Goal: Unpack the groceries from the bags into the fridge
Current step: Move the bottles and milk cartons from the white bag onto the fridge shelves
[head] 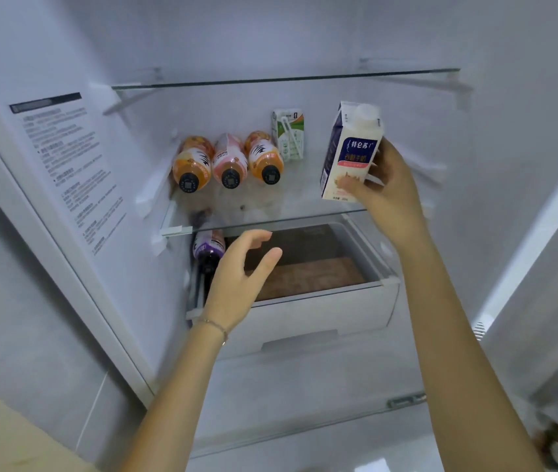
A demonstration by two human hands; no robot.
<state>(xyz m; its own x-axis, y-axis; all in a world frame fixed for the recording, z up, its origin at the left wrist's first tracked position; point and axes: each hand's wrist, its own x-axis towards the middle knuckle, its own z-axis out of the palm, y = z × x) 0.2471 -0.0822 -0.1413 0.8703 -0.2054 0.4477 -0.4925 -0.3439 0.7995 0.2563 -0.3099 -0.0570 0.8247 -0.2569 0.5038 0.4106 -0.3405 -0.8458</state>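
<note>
One head-worn wide-angle view, close before the open fridge [270, 35], facing straight in and tipped a little down: upper shelf [284, 78] seen nearly edge-on in the top third, lower shelf [270, 216] and drawer [304, 311] seen from above. Near enough that both forearms enter from the bottom edge and reach mid-frame, left hand [240, 284] just below centre before the drawer, right hand [389, 178] with carton [349, 155] right of centre over the lower shelf. Fridge side walls splay out toward the left and right edges, the lens bending straight lines there.
</note>
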